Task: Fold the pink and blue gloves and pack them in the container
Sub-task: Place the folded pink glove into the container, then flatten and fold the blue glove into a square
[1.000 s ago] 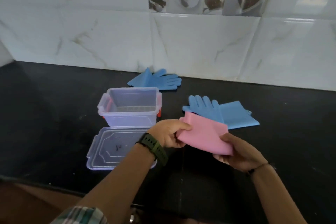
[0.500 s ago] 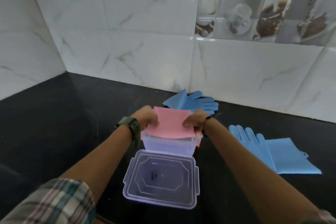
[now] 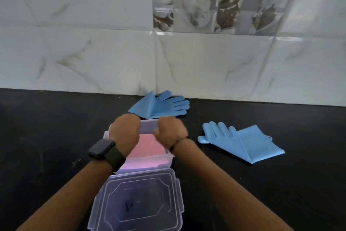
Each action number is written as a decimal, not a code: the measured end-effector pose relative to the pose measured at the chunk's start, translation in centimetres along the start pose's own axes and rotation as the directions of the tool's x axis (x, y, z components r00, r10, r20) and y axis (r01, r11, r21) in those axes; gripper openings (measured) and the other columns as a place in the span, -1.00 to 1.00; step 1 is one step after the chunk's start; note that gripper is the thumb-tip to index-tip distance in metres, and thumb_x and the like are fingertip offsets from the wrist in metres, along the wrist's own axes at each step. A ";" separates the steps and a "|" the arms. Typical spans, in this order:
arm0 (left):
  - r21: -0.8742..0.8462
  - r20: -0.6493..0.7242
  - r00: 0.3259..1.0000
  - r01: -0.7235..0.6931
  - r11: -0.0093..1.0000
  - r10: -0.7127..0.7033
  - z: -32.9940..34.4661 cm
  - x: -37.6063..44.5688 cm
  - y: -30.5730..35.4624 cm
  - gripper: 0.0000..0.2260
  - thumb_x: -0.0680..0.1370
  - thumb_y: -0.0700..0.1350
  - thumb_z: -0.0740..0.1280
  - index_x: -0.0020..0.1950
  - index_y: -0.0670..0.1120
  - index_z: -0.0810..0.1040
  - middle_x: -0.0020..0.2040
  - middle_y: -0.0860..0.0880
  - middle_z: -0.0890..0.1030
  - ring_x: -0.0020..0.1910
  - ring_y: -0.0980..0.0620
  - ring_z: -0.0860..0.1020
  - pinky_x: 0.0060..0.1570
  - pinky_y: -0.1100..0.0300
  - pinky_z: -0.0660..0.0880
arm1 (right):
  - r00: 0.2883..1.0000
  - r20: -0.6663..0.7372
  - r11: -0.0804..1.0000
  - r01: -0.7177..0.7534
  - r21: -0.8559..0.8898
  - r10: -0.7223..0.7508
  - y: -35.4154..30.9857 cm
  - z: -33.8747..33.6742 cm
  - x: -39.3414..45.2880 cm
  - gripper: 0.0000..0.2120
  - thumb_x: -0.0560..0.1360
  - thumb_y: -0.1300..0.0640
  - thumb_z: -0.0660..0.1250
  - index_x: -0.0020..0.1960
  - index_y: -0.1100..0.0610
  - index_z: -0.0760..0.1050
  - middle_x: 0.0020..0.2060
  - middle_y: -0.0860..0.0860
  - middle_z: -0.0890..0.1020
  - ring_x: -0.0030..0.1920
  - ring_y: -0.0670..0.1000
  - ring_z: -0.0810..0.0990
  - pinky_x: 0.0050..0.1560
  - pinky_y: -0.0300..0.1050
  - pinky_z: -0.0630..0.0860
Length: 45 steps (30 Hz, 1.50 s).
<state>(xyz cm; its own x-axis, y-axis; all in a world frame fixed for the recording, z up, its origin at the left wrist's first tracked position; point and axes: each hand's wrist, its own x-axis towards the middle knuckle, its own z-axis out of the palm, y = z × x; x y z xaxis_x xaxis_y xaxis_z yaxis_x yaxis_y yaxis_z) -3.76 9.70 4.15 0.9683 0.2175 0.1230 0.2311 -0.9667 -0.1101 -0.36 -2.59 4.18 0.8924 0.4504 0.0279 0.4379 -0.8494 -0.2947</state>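
While both hands reach over the clear plastic container (image 3: 149, 157), the folded pink glove (image 3: 148, 148) lies inside it, seen from above and through the near wall. The left hand (image 3: 125, 134) is over the left part of the container, with its fingers curled down into the box; its back faces the camera, so I cannot tell if the fingers hold the pink glove or only press it. The right hand (image 3: 171, 133) is over the right part of the container, also curled and a little blurred, and its grip is hidden in the same way. A dark watch (image 3: 104, 151) sits on the left wrist and a thin band (image 3: 177, 142) on the right wrist. The clear lid (image 3: 138, 202) lies flat on the black desk (image 3: 46, 137), just in front of the container and touching it or nearly so. One blue glove (image 3: 161, 105) lies behind the container, near the tiled wall (image 3: 93, 52), partly folded with its fingers pointing right. Another blue glove (image 3: 237, 140) lies to the right of the container, apart from it, fingers pointing up-left.
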 end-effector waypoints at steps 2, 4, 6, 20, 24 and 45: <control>-0.195 -0.079 0.996 -0.063 0.979 0.048 -1.7 0.2 2.8 -0.91 0.58 -0.15 0.20 0.00 -0.09 0.49 -0.01 -0.12 0.60 -0.09 -0.05 0.55 -0.15 0.15 0.38 | 0.964 -0.242 0.993 -0.093 0.074 0.108 4.9 -2.4 -1.6 -0.84 0.51 0.11 0.21 -0.23 0.13 0.40 -0.31 0.08 0.50 -0.22 0.11 0.54 -0.34 -0.17 0.33; -0.465 -0.070 0.994 -0.107 0.879 0.084 -2.7 -0.2 7.1 -0.89 0.57 -0.13 0.24 0.02 -0.13 0.52 -0.10 -0.09 0.57 -0.17 0.01 0.51 -0.16 0.18 0.39 | 0.910 -0.306 0.960 -0.264 0.097 0.281 12.0 -3.7 -3.6 -0.79 0.50 0.06 0.20 -0.26 0.14 0.34 -0.30 0.11 0.54 -0.24 0.14 0.50 -0.29 -0.14 0.30; -0.663 0.033 0.988 -0.093 0.743 0.153 -2.3 -1.0 12.4 -0.87 0.55 -0.14 0.28 0.02 -0.15 0.56 -0.09 -0.09 0.60 -0.12 0.00 0.58 -0.05 0.12 0.54 | 0.885 -0.159 0.899 -0.435 0.052 0.437 18.9 -3.4 -5.6 -0.73 0.52 0.00 0.20 -0.21 0.19 0.43 -0.12 0.21 0.62 -0.08 0.21 0.55 -0.16 -0.06 0.36; -0.765 0.554 0.828 0.547 -0.340 0.086 4.7 -3.1 28.7 -0.53 0.44 -0.03 0.44 0.28 -0.12 0.39 0.16 -0.14 0.60 0.10 -0.06 0.61 0.14 0.02 0.55 | 0.996 -0.089 0.947 0.051 0.318 -0.023 23.1 1.3 -9.6 -0.65 0.55 0.16 0.16 0.31 0.18 0.40 0.11 0.13 0.62 0.06 0.09 0.60 0.06 -0.10 0.47; -0.755 0.578 0.816 0.532 -0.384 -0.005 6.0 -3.3 26.9 -0.66 0.51 -0.26 0.32 0.27 -0.24 0.42 0.05 -0.22 0.63 -0.06 -0.12 0.63 -0.13 0.06 0.59 | 0.974 -0.017 0.901 0.215 0.378 -0.225 22.9 2.3 -11.9 -0.64 0.48 0.21 0.15 0.25 0.17 0.45 0.02 0.15 0.61 0.00 0.13 0.58 -0.01 -0.06 0.46; -0.620 0.275 0.949 0.296 0.726 -0.151 6.3 1.3 23.1 -0.65 0.48 -0.31 0.22 0.26 -0.21 0.33 0.27 -0.23 0.37 0.22 -0.20 0.42 0.23 0.03 0.43 | 0.941 -0.029 0.928 -0.326 0.178 0.336 23.5 1.4 -6.3 -0.66 0.47 0.20 0.21 0.24 0.15 0.32 0.13 0.13 0.45 0.07 0.13 0.51 0.07 0.03 0.53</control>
<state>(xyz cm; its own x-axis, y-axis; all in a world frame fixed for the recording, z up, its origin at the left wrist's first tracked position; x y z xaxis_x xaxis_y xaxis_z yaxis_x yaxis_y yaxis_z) 3.45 -11.50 -4.41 0.9104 0.3899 -0.1382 0.3953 -0.7216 0.5683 4.10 -24.96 -4.29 0.9905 0.1303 -0.0449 0.0961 -0.8863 -0.4530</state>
